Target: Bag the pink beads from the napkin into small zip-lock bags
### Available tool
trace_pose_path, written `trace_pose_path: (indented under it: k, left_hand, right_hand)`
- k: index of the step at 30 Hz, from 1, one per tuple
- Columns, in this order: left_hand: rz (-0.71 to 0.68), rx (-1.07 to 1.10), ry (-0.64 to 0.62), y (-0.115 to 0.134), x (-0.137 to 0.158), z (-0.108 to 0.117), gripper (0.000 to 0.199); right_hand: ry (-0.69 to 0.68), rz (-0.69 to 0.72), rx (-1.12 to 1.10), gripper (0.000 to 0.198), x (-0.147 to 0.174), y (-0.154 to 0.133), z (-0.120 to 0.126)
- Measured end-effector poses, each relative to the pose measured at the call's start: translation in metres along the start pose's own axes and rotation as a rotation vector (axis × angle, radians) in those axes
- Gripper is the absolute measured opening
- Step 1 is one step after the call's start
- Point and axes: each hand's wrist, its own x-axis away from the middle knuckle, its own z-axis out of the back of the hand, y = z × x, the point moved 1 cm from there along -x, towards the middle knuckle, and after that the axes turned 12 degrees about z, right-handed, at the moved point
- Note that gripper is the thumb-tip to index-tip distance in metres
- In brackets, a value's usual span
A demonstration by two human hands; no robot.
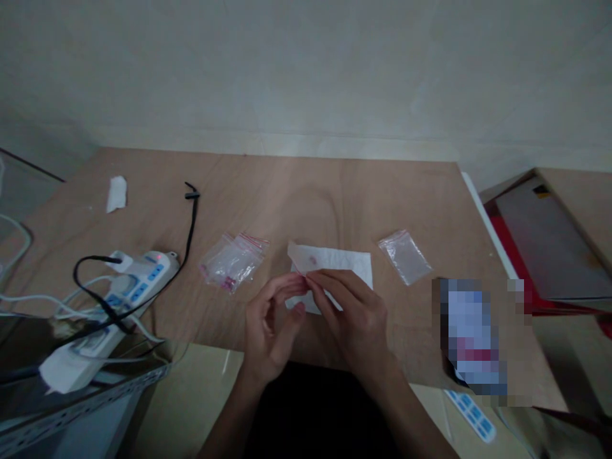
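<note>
One wooden tabletop [329, 197] spreads before me, a white power strip [138, 292] to my left. My left hand [262, 341] and right hand [356, 312] meet over a white sheet [351, 264], between overlapping clear bags [234, 258] and a single bag [405, 256]. Above the sheet, my right fingertips pinch a small translucent bag [299, 256]; my left fingers are pressed together against it, thumb apart.

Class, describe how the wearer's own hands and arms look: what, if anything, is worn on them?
The left hand and right hand are ungloved, with no ring or watch visible. Both forearms are sleeveless where visible; black clothing seems to show between them.
</note>
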Motion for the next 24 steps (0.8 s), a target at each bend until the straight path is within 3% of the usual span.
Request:
trace_pose_path:
  k: [5,11,14,16,20,24]
  left_hand:
    - [0.215,0.134,0.086,0.007,-0.003,-0.012,0.023]
    - [0.342,0.266,0.057,-0.001,-0.008,-0.019,0.02]
    - [0.426,0.311,-0.014,-0.004,-0.012,-0.02,0.018]
    - [0.406,0.25,-0.074,-0.002,-0.013,-0.018,0.015]
    - [0.204,-0.044,-0.173,0.012,-0.009,-0.015,0.013]
    - [0.096,-0.295,-0.223,0.022,-0.004,-0.02,0.021]
  right_hand:
    - [-0.048,0.08,0.048,0.024,0.01,0.003,0.008]
    - [-0.068,0.102,-0.011,0.028,0.02,0.009,0.012]
    - [-0.049,0.019,-0.085,0.027,0.022,0.01,0.013]
    - [-0.011,-0.149,-0.183,0.023,0.023,0.011,0.014]
    - [0.026,-0.455,-0.378,0.014,0.025,0.008,0.016]
    - [0.009,-0.386,-0.327,0.014,0.024,0.004,0.019]
